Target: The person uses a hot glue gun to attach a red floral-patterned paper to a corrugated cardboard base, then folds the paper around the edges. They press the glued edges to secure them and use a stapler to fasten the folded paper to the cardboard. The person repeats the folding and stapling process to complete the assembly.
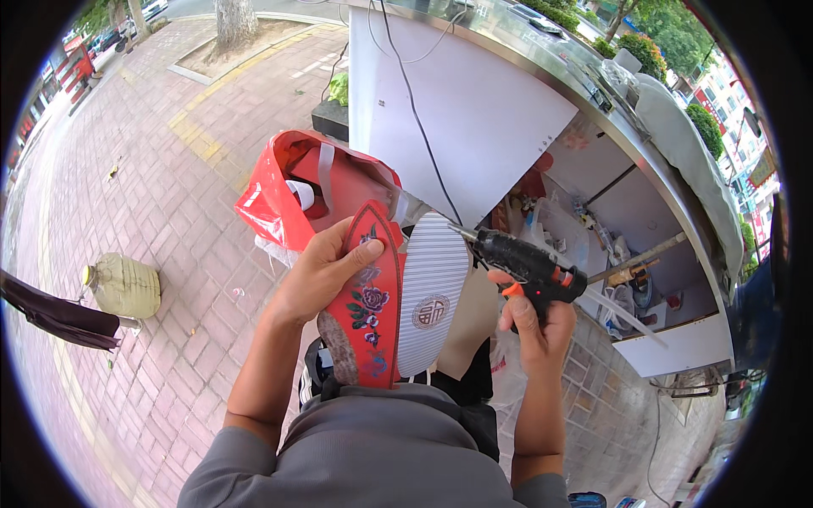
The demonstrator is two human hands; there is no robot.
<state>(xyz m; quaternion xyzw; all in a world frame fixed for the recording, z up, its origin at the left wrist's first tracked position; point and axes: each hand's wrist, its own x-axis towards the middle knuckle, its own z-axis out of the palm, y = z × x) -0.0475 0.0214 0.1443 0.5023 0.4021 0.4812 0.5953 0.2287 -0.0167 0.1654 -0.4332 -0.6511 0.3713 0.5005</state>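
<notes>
My left hand (336, 267) grips a red embroidered fabric shoe upper (368, 298), its thumb pressed on the front. Purple flowers, green leaves and a brown border decorate the fabric. Directly to the right of the upper is a white-grey ribbed shoe sole (435, 286) with a round emblem; its underlying support is partly hidden. My right hand (537, 324) holds a black hot glue gun (524, 260) with a finger at its orange trigger. The gun's metal nozzle points left at the sole's upper end; whether they touch cannot be told. A translucent glue stick (625, 314) juts from its back.
A shiny red bag (273, 203) with red pieces inside stands ahead. To the right is a white stall counter (444, 108) with cluttered open shelves. A black cable (413, 105) hangs down its panel. A yellowish plastic jug (127, 286) stands on the brick paving at left.
</notes>
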